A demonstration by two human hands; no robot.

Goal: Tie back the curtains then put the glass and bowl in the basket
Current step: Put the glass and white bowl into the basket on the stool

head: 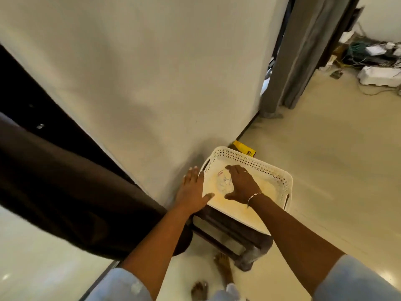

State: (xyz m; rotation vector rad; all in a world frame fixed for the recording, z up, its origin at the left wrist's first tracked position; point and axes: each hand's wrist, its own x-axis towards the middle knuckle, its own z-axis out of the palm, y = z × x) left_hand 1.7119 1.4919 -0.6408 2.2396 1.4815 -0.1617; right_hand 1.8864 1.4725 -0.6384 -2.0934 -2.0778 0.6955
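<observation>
Directly below the camera, a white basket [260, 166] with perforated walls sits on a dark wooden stool [227, 227] that stands against a cream wall [152, 72]. The right hand [240, 183] reaches down inside the basket, its fingers and thumb curved over and around a clear piece [223, 183] marked with faint red. Motion blur hides whether it is the glass or the bowl. The piece lies low in the left half of the basket, right under the palm, with the thumb on its near side and the fingers on its far side. A thin bracelet [255, 195] circles that wrist. The left hand [193, 190] lies flat against the basket's left edge with its fingers straight and together, holding nothing, its thumb reaching over the rim. A dark brown curtain [65, 181] fills the left side, its lower end close beside the stool. A grey curtain [303, 51] hangs at the upper right by a doorway, with a tangle of cables [368, 55] on the pale floor [325, 159] beyond. A yellow packet [245, 149] peeks out behind the basket, and bare feet [223, 266] show at the bottom edge.
</observation>
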